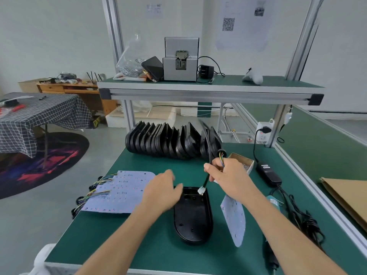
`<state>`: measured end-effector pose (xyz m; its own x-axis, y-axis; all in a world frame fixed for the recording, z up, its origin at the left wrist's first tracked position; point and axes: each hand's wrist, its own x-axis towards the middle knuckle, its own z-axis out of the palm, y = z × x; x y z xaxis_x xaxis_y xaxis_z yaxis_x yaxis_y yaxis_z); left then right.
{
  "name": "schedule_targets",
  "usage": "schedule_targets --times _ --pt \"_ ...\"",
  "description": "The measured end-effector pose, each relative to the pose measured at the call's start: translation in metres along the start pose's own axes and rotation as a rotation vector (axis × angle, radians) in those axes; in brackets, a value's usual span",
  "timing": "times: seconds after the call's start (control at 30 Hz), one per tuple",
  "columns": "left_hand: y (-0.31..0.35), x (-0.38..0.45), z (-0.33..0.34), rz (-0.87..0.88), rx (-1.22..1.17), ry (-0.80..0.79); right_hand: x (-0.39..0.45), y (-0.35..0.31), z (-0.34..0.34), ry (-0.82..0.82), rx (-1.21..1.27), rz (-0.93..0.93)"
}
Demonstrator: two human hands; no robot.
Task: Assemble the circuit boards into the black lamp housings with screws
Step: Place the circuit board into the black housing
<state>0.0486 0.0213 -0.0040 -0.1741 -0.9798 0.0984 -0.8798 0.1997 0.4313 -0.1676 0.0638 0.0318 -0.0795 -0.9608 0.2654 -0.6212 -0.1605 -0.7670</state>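
A black oval lamp housing point(193, 217) lies open side up on the green bench. My left hand point(161, 192) rests with relaxed fingers on its upper left rim. My right hand point(231, 178) grips a circuit board's black cable point(207, 180), whose white connector point(201, 190) hangs over the top of the housing. The pale board point(235, 221) itself dangles below my right wrist, to the right of the housing. A stack of more circuit boards point(121, 192) with coloured wires lies at the left.
A row of black housings point(170, 141) stands on edge at the back of the bench. A small cardboard box of screws point(245, 165) sits behind my right hand. A black power adapter point(269, 174) and cables lie to the right. A screw feeder point(180, 62) is on the shelf.
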Motion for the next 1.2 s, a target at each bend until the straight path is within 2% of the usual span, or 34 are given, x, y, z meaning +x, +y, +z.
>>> schedule_targets --times 0.07,0.1,0.17,0.23,0.37,0.6,0.73,0.9,0.97,1.07,1.2 --pt "-0.018 -0.003 0.008 -0.107 0.092 -0.097 0.000 0.005 0.003 -0.016 0.007 0.026" --pt "-0.023 -0.005 0.014 -0.138 0.034 -0.187 -0.001 0.007 0.005 -0.014 0.023 0.034" --pt "-0.027 -0.010 0.025 -0.204 -0.281 -0.380 -0.002 0.009 0.010 0.007 0.053 0.038" --pt "-0.027 -0.014 0.038 -0.229 -0.531 -0.445 -0.002 0.008 0.013 0.017 0.047 0.027" --pt "-0.025 -0.019 0.052 -0.219 -0.706 -0.247 -0.003 0.004 0.013 0.006 0.017 0.020" --pt "-0.011 -0.026 0.038 -0.090 -0.669 -0.096 -0.009 0.001 0.006 -0.004 0.050 0.015" --pt "-0.006 -0.032 0.037 0.036 -0.493 0.063 -0.008 -0.006 0.002 0.108 0.049 0.014" --pt "0.008 -0.040 0.027 0.169 -0.550 0.169 -0.002 -0.009 -0.002 0.222 0.092 0.040" --pt "0.017 -0.040 0.020 0.156 -0.634 0.202 -0.003 -0.008 0.002 0.202 0.045 0.021" --pt "0.023 -0.041 0.013 0.144 -0.743 0.250 -0.007 -0.008 0.007 0.264 -0.040 -0.006" --pt "0.029 -0.047 0.003 0.210 -0.868 0.250 -0.013 -0.011 0.010 0.314 -0.524 0.026"
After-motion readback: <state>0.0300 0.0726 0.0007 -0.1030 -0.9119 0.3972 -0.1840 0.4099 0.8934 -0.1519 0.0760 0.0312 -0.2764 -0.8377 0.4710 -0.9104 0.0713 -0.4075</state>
